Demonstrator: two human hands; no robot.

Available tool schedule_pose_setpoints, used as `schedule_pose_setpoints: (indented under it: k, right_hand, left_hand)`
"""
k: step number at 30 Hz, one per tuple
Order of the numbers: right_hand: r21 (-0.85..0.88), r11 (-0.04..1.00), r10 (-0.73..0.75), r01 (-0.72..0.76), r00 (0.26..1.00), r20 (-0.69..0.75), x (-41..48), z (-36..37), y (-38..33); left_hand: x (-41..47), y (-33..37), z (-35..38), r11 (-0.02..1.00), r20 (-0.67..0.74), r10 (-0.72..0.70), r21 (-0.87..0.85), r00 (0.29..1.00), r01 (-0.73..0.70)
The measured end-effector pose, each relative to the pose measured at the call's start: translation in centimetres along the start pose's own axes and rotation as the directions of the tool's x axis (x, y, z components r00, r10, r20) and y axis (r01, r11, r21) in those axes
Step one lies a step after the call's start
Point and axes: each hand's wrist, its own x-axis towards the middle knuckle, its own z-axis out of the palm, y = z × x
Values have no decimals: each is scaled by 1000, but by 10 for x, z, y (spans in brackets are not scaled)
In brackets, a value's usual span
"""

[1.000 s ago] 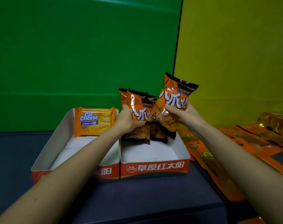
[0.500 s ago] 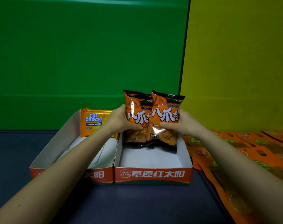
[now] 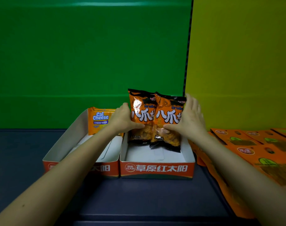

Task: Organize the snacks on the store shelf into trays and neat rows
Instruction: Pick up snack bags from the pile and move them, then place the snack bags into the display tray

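**Head view, read from left to right.** At the far left, the open cardboard left tray (image 3: pixel 60 144) is set on the dark shelf (image 3: pixel 139 201). A wafer pack (image 3: pixel 99 121) is stood upright at the tray's back end with its label facing forward, presumably so that a row can be built in front of it. Part of this tray's floor is hidden by the left forearm.

Next, the left hand (image 3: pixel 122 121) is closed on the outer edge of the left bag (image 3: pixel 141 116). The thumb is laid across the front, and the fingers are hidden behind the foil.

The left bag and the right bag (image 3: pixel 169 121) are stood side by side at the back of the right tray (image 3: pixel 157 168). Their inner edges are slightly overlapped, with the right bag in front. Both are kept upright with the printed faces forward, an arrangement judged to form the first row of this tray. The tray's white floor is visible in front of them.

The right hand (image 3: pixel 191 121) is spread flat against the outer edge of the right bag, with the fingers straight and pointed upward and the thumb pressed on the front. Nothing is gripped by it. The two hands are thus held apart with the pair of bags pressed between them, apparently so that the bags are squared up and kept from toppling.

At the far right, flat packets (image 3: pixel 253 144) are laid overlapping on the shelf, not yet sorted. The step in hand is judged to be the seating of the two bags, and most of the task is judged to remain.
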Motion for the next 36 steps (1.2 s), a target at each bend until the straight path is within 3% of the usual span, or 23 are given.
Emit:
schedule_pose_setpoints:
  k: [4, 8, 11, 16, 24, 36]
  right_hand:
    - [-113, 982, -158, 150, 985, -66, -4, -2, -7]
    - [-37, 955, -295, 293, 952, -83, -8, -5, -30]
    - [17, 909, -416, 417, 908, -50, -13, -3, -60]
    - [69, 815, -579, 575, 811, 83, -16, 13, -131]
    - [183, 686, -726, 704, 647, 232, -59, 62, -278]
    - [429, 604, -796, 672, 535, 282, -161, 143, -504]
  left_hand:
    - [-9, -7, -11, 988, -55, 73, 141, 996, -65]
    - [-23, -24, -30, 942, -160, 175, 314, 971, -117]
    - [-35, -43, -47, 903, -238, 187, 423, 953, -72]
    - [-67, -90, -85, 866, -318, 120, 496, 940, 57]
    - [-152, -198, -174, 812, -381, -50, 523, 923, 260]
    - [-308, -382, -319, 636, -401, -276, 605, 874, 479]
